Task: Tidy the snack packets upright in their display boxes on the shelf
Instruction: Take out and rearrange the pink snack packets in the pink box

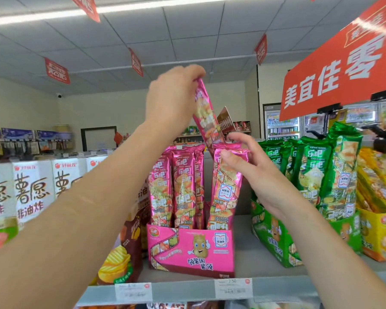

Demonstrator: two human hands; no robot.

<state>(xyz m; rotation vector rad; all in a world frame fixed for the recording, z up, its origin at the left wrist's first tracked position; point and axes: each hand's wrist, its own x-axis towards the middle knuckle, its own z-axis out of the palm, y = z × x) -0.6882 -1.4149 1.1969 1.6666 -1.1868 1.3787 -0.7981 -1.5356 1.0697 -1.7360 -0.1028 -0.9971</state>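
Note:
A pink display box (194, 248) stands on the top shelf with several tall pink snack packets (181, 186) upright in it. My left hand (174, 97) pinches the top of one pink packet (206, 114) and holds it raised and tilted above the box. My right hand (252, 166) grips the top of another pink packet (225, 192) that stands at the right end of the box, leaning slightly.
A green display box (274, 237) with green packets (334, 170) stands to the right, then a yellow box (379, 233). White snack cartons (31, 192) and a brown chip bag (123, 255) sit to the left. A red sign (343, 68) hangs above right. Price tags (233, 288) line the shelf edge.

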